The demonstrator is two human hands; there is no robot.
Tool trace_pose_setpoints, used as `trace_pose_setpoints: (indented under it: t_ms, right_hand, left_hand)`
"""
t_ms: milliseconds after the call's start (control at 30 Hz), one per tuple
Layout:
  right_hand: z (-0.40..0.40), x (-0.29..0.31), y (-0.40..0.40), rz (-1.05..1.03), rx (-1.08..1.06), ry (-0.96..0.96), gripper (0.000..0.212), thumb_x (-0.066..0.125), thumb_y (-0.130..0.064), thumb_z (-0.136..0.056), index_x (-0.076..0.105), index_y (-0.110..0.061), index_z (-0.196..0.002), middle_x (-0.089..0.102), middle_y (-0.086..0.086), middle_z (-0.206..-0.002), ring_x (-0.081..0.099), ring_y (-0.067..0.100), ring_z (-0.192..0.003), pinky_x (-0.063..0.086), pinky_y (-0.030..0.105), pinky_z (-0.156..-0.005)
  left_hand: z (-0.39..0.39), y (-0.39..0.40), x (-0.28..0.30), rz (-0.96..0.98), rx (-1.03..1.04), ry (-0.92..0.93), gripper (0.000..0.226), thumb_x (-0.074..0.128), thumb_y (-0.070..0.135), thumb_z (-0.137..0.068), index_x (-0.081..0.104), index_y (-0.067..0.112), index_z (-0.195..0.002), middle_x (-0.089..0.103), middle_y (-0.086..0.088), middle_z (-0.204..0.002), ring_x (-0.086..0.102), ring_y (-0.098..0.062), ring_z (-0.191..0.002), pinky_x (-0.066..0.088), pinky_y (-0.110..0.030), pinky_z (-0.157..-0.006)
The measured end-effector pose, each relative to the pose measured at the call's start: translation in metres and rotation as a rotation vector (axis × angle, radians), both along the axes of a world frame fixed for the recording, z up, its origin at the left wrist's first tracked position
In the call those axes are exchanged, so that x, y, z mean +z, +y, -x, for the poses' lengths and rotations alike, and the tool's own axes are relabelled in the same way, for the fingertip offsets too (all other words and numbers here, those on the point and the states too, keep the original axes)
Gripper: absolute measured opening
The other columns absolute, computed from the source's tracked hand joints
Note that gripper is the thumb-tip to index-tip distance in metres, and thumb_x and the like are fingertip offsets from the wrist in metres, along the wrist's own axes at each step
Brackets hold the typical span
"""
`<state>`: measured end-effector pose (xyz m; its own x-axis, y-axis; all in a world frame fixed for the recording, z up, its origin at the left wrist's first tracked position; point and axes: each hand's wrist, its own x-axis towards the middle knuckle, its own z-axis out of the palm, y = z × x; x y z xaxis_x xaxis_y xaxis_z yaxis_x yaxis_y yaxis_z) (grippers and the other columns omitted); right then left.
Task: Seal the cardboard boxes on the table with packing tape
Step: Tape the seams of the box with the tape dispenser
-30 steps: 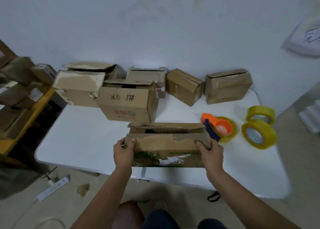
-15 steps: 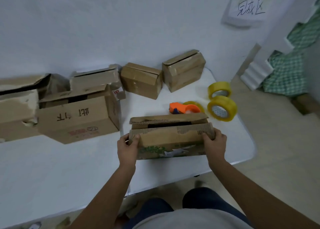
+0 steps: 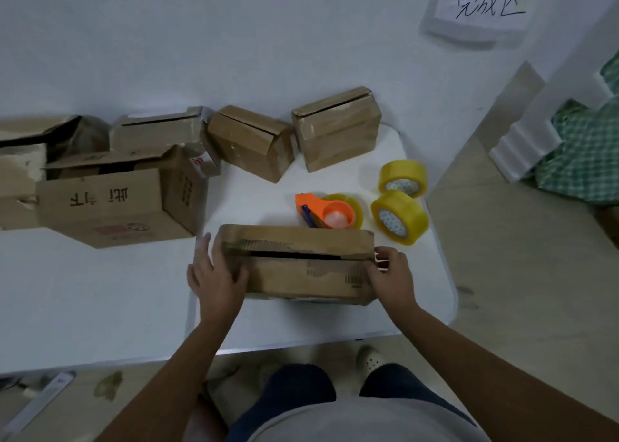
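Single view, head-mounted, wide-angle. It sits above the near edge of the white table (image 3: 100,294) and faces forward and steeply down, so the person's lap and feet fill the bottom of frame and the wall behind the table fills the top. Close range: both forearms enter from the bottom corners and meet at the cardboard box (image 3: 301,264), just below frame centre. The table runs off the left edge; its right corner is in frame. Floor shows right of the table, and a handwritten paper sign (image 3: 482,2) sits on the wall above and right of it. Straight edges bow near the borders. No second view, so no overlap.
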<state>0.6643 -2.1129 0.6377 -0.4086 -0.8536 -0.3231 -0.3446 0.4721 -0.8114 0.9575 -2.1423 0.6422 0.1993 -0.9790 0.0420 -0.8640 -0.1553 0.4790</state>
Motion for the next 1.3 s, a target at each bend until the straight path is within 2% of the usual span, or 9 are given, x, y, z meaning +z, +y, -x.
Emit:
trace_pose_setpoints:
  t_ms: [100, 200, 367, 567, 833, 933, 1133, 1200, 1300]
  right_hand:
    - [0.01, -0.002, -0.003, -0.017, 0.08, -0.036, 0.033, 0.065, -0.019, -0.091, 0.055, -0.012, -0.121, 0.05, 0.005, -0.113, 0.053, 0.017, -0.097, 0.042, 0.029, -0.08]
    - [0.015, 0.0, 0.0, -0.015, 0.127, -0.08, 0.034, 0.063, -0.022, -0.093, 0.054, -0.012, -0.124, 0.05, 0.003, -0.114, 0.055, 0.018, -0.101, 0.046, 0.033, -0.085]
    - [0.014, 0.0, 0.001, -0.019, 0.195, -0.104, 0.036, 0.06, -0.026, -0.096, 0.053, -0.013, -0.129, 0.048, 0.004, -0.121, 0.054, 0.012, -0.101, 0.042, 0.01, -0.068]
    - [-0.011, 0.004, -0.021, 0.01, 0.313, -0.067, 0.036, 0.055, -0.03, -0.098, 0.053, -0.013, -0.13, 0.049, 0.004, -0.123, 0.054, 0.008, -0.097, 0.041, 0.005, -0.068]
    - [-0.022, -0.007, -0.091, 0.031, 0.34, 0.112, 0.033, 0.052, -0.033, -0.099, 0.058, -0.012, -0.125, 0.054, 0.009, -0.119, 0.056, 0.016, -0.099, 0.045, 0.03, -0.085]
    - [-0.028, -0.014, -0.111, -0.005, 0.453, 0.208, 0.03, 0.053, -0.033, -0.099, 0.061, -0.007, -0.113, 0.055, 0.006, -0.111, 0.057, 0.025, -0.096, 0.045, 0.035, -0.082]
    - [-0.042, -0.028, -0.139, -0.132, 0.616, 0.324, 0.027, 0.065, -0.028, -0.092, 0.05, -0.018, -0.072, 0.044, -0.003, -0.064, 0.046, 0.017, -0.062, 0.035, 0.032, -0.065]
    - [-0.049, -0.022, -0.145, -0.148, 0.667, 0.292, 0.026, 0.066, -0.019, -0.091, 0.045, -0.031, -0.082, 0.039, -0.011, -0.068, 0.042, 0.01, -0.062, 0.04, 0.034, -0.071]
    - [-0.059, -0.022, -0.157, -0.289, 0.625, 0.183, 0.024, 0.06, -0.005, -0.093, 0.046, -0.015, -0.11, 0.044, -0.002, -0.082, 0.047, 0.021, -0.089, 0.05, 0.04, -0.093]
  left_hand:
    - [0.02, -0.007, 0.0, 0.0, -0.527, -0.259, 0.073, 0.041, 0.066, -0.094, 0.029, 0.028, -0.154, 0.019, 0.001, -0.164, 0.012, -0.025, -0.152, 0.01, -0.056, -0.121]
    - [0.041, -0.015, -0.005, -0.174, -0.801, -0.377, 0.084, 0.019, 0.083, -0.086, 0.0, 0.04, -0.157, -0.004, 0.011, -0.165, -0.01, -0.017, -0.153, 0.006, -0.058, -0.121]
    - [0.043, -0.004, -0.016, -0.217, -0.801, -0.435, 0.093, 0.022, 0.088, -0.084, -0.008, 0.039, -0.157, -0.012, 0.013, -0.165, -0.023, -0.018, -0.15, -0.006, -0.054, -0.121]
    - [0.004, 0.003, -0.018, -0.239, -0.701, -0.392, 0.09, 0.022, 0.087, -0.086, -0.005, 0.038, -0.157, -0.015, 0.014, -0.164, -0.02, -0.022, -0.151, -0.007, -0.054, -0.12]
    - [-0.034, -0.002, -0.016, -0.188, -0.769, -0.383, 0.089, 0.03, 0.084, -0.087, 0.005, 0.037, -0.158, 0.002, 0.011, -0.167, -0.001, -0.025, -0.153, 0.005, -0.051, -0.118]
    - [-0.046, -0.011, -0.013, -0.187, -0.797, -0.384, 0.089, 0.031, 0.086, -0.085, 0.006, 0.04, -0.157, 0.003, 0.015, -0.166, 0.007, -0.023, -0.152, 0.013, -0.049, -0.117]
    - [-0.069, -0.022, -0.012, -0.19, -0.83, -0.414, 0.09, 0.03, 0.086, -0.084, 0.009, 0.039, -0.158, 0.007, 0.015, -0.166, 0.015, -0.022, -0.151, 0.012, -0.047, -0.115]
    - [-0.071, -0.022, -0.013, -0.184, -0.828, -0.413, 0.089, 0.03, 0.085, -0.085, 0.012, 0.037, -0.158, 0.01, 0.014, -0.165, 0.016, -0.022, -0.151, 0.016, -0.047, -0.115]
    - [-0.068, -0.023, -0.013, -0.183, -0.819, -0.416, 0.088, 0.03, 0.084, -0.086, 0.014, 0.036, -0.158, 0.011, 0.013, -0.165, 0.015, -0.022, -0.151, 0.017, -0.048, -0.115]
